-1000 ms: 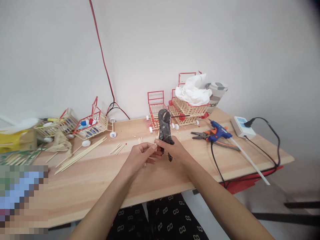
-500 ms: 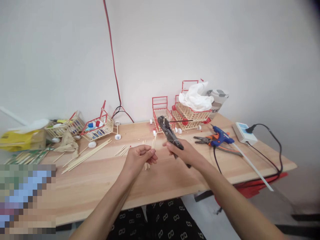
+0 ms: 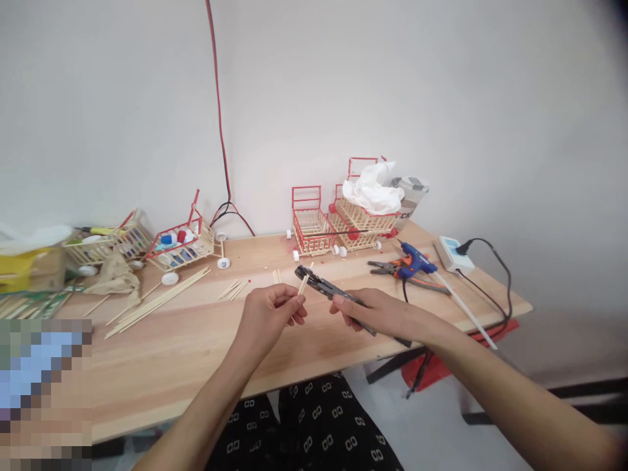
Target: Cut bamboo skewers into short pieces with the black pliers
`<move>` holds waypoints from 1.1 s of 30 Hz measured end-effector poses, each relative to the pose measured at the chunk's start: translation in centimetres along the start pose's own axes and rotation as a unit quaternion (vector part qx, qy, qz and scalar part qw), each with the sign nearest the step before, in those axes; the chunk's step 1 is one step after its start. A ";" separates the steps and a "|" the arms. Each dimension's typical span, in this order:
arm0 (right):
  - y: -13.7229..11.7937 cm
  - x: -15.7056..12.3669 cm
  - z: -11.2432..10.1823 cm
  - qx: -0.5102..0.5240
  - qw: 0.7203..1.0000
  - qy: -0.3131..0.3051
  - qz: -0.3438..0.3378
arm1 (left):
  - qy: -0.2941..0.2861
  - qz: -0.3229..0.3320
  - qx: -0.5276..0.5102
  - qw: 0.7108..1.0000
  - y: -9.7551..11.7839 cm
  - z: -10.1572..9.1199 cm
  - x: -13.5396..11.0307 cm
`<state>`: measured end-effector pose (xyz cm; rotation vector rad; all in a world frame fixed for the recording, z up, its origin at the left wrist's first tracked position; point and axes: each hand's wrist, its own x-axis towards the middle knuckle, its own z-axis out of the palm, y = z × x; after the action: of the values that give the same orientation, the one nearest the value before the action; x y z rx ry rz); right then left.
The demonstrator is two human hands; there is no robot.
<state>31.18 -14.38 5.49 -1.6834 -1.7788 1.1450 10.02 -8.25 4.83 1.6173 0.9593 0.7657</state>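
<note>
My left hand [image 3: 271,315] is closed in a pinch on a short thin wooden stick [image 3: 303,284] that points up and to the right. My right hand [image 3: 377,312] grips the handles of dark cutting pliers [image 3: 320,286], which lie almost level with the jaws pointing left, right at the tip of the stick. Both hands hover above the front middle of the wooden table [image 3: 196,353].
Small stick carts [image 3: 310,226] with red frames stand at the back. A blue glue gun [image 3: 413,260] and orange-handled pliers [image 3: 392,267] lie at right beside a white power strip [image 3: 454,254]. Long sticks [image 3: 157,302] and more carts [image 3: 180,243] lie at left.
My right hand has tilted the pliers down from upright to almost level and brought the jaws to the stick tip. My left hand stays in place with the stick.
</note>
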 end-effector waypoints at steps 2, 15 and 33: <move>-0.3 -0.1 0.1 -0.011 1.000 0.002 0.001 | 0.001 0.005 0.020 1.000 0.0 0.1 -0.2; -0.7 -0.7 0.1 -0.028 0.999 -0.011 0.039 | 0.000 -0.008 0.071 0.997 0.7 0.2 -0.5; 0.2 -1.1 -0.5 -0.008 0.999 -0.028 0.039 | -0.134 -0.133 -0.148 0.971 -0.7 -0.8 0.7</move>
<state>31.87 -15.31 5.90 -1.7616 -1.7734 1.2250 9.50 -7.22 4.30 1.2619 0.8020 0.4661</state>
